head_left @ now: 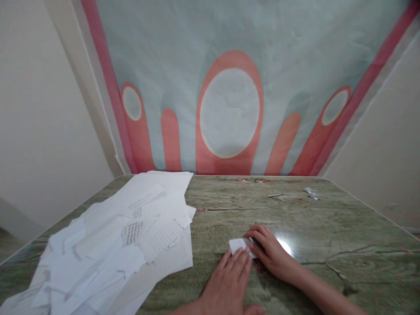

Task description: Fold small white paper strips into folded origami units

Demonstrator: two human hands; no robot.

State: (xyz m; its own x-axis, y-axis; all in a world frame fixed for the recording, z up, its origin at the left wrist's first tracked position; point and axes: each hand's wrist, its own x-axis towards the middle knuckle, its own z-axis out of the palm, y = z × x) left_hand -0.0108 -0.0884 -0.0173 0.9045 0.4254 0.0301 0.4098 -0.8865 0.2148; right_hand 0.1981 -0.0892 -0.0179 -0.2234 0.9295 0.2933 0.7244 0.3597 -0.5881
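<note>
A small white piece of paper [236, 245] lies on the table right of centre, under both my hands. My left hand [231, 273] rests on its near edge with the fingers stretched out flat. From the right, my right hand [266, 250] curls its thumb and fingers around the paper's right end, which they partly hide. The paper looks folded there, but the fold is mostly covered.
A large, loose pile of white paper sheets [98, 258], some printed, spreads over the table's left side. A small crumpled silvery scrap [311, 193] lies at the back right. Behind the wood-patterned table [328, 227] hangs a printed backdrop [147, 43].
</note>
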